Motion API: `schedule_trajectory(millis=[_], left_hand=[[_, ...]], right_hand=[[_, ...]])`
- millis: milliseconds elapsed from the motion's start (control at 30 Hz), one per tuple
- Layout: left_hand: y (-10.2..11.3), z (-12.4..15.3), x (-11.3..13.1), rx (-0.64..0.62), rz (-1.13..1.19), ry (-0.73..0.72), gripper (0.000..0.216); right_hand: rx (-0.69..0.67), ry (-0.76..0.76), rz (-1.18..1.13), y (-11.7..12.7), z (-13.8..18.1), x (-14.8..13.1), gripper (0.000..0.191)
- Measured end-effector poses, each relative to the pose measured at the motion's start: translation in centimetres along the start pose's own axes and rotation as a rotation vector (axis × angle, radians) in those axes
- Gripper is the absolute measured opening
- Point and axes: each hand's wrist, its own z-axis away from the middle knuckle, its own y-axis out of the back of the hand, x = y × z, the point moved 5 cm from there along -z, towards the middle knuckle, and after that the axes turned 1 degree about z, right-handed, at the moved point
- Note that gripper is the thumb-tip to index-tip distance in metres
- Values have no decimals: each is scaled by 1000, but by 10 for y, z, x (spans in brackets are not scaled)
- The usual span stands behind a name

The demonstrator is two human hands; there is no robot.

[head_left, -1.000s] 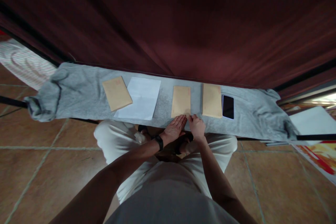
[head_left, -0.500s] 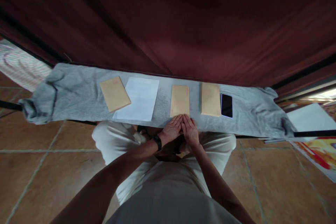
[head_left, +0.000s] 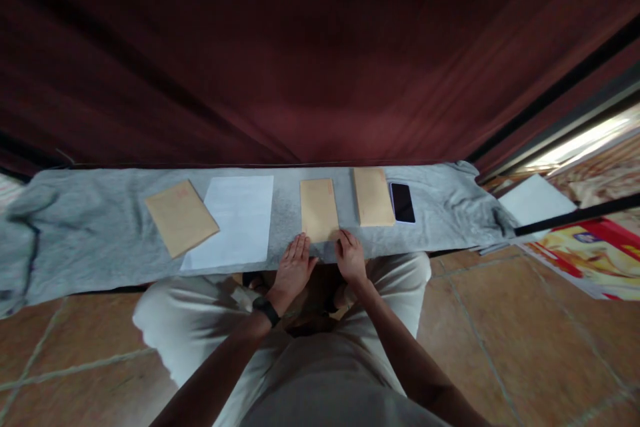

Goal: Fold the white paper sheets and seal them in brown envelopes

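Note:
A tan paper envelope (head_left: 319, 208) lies flat on the grey cloth in front of me, its bottom edge towards my body. My left hand (head_left: 294, 265), with a dark band on the wrist, rests at the envelope's lower left corner, fingers stretched out and open. At the lower right corner is my right hand (head_left: 351, 257); its fingers are slightly bent and lie on the cloth beside the envelope, with nothing visibly held. To the left, another tan envelope (head_left: 182, 218) partly covers a white sheet of paper (head_left: 239, 220).
A stack of tan envelopes (head_left: 373, 199) lies to the right, with a dark-screened phone (head_left: 403, 203) next to it. The grey cloth (head_left: 100, 233) covers a narrow bench against a dark red curtain (head_left: 300, 80). A colourful printed box (head_left: 590, 257) stands at far right.
My hands have moved apart from the middle of the envelope's bottom edge to its two lower corners. The view has shifted, so the things on the bench appear further left.

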Motion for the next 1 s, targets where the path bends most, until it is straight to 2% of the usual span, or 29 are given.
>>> schedule_trajectory(millis=[133, 267, 467, 567, 667, 767, 900, 1000], left_hand=[[0, -5, -3, 72, 73, 44, 52], [-1, -13, -13, 159, 286, 99, 48], [-13, -21, -30, 200, 655, 344, 56], [-17, -32, -29, 206, 838, 519, 59], [-18, -51, -12, 132, 1046, 604, 56], [-15, -75, 16, 8, 1213, 580, 45], [-11, -103, 51, -53, 1243, 535, 37], [-15, -121, 71, -106, 1213, 494, 32]], right_hand=[[42, -281, -270, -2, -24, 11, 28], [78, -375, -483, -5, -39, 14, 3], [40, -473, -876, -15, -36, 9, 25], [67, -495, -1004, -6, -37, 14, 35], [111, -503, -1095, 13, -42, 29, 40], [181, -519, -1150, 35, -47, 47, 42], [307, -548, -1128, 59, -51, 72, 44], [358, -560, -1099, 71, -52, 91, 44]])
